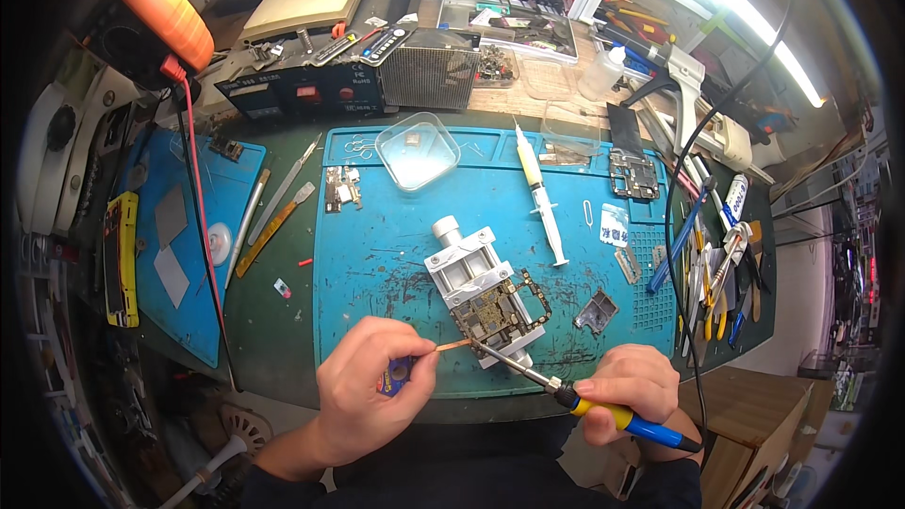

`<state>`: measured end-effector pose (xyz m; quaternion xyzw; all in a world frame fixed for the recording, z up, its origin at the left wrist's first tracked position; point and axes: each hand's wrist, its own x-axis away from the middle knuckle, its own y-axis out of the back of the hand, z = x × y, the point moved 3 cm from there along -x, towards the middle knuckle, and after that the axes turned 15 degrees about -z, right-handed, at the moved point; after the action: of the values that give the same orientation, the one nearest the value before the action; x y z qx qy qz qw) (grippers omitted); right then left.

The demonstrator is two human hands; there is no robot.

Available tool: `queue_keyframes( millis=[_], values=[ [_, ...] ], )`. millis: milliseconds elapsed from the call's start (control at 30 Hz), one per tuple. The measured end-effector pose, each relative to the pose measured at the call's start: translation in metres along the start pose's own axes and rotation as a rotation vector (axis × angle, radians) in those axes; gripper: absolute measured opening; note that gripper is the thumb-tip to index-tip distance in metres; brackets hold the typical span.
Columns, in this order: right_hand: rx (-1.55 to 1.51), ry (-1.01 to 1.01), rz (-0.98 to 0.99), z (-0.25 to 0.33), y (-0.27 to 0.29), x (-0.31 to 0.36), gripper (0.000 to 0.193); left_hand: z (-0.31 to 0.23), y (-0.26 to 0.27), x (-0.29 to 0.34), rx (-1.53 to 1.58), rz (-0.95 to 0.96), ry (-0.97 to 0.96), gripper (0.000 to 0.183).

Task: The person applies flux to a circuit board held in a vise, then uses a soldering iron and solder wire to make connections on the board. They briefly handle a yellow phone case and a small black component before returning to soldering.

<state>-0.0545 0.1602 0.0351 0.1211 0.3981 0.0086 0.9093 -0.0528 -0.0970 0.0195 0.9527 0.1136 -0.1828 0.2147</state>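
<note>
Head view: your left hand [372, 386] pinches a thin copper-coloured strip [452, 345] between thumb and fingertips, with a small blue spool [397, 374] tucked inside the curl of the same hand. Your right hand [632, 386] grips a soldering iron [608, 410] by its yellow and blue handle, the metal shaft slanting away from you and to the left. Its tip and the far end of the strip come together between your two hands, at the near left edge of the circuit board [485, 316]; you cannot tell from here whether the tip presses on the board itself.

That board sits just beyond your hands, held at a tilt in a grey metal holder [462, 264] on the blue mat [377, 254]. Beyond your right hand, to the right of the board, lies a small grey metal piece [596, 311]. Farther out, past the holder, you have a syringe [537, 188] with yellowish contents, and to the left of it a clear dish [415, 172]. Well beyond your left hand and to its left rest tweezers [286, 187] and an orange-handled tool [271, 231]. A dark cable [671, 217] runs along the right of your right hand, and past it lies a blue pen-shaped tool [679, 238].
</note>
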Motion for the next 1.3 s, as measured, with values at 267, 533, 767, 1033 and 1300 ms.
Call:
queue_keyframes(
  millis=[267,533,767,1033,1300],
  values=[
    [-0.008,0.005,0.012,-0.0008,-0.0002,-0.0001,0.017,0.0008,0.0005,-0.0013,0.003,-0.012,-0.066,0.022],
    [-0.003,0.008,0.018,-0.0015,-0.0004,-0.0016,0.020,0.0011,0.0007,-0.0012,0.009,-0.023,-0.031,0.022],
    [-0.003,-0.008,0.028,-0.0025,-0.0015,-0.0044,0.022,0.0012,0.0010,-0.0010,0.013,-0.042,-0.001,0.021],
    [-0.030,0.028,-0.015,-0.0005,0.0012,-0.0029,0.024,0.0018,0.0006,-0.0004,0.028,-0.039,0.021,0.021],
    [-0.004,-0.001,0.001,-0.0010,-0.0025,-0.0009,0.024,0.0021,0.0005,0.0001,0.031,-0.036,0.022,0.022]
  ],
)
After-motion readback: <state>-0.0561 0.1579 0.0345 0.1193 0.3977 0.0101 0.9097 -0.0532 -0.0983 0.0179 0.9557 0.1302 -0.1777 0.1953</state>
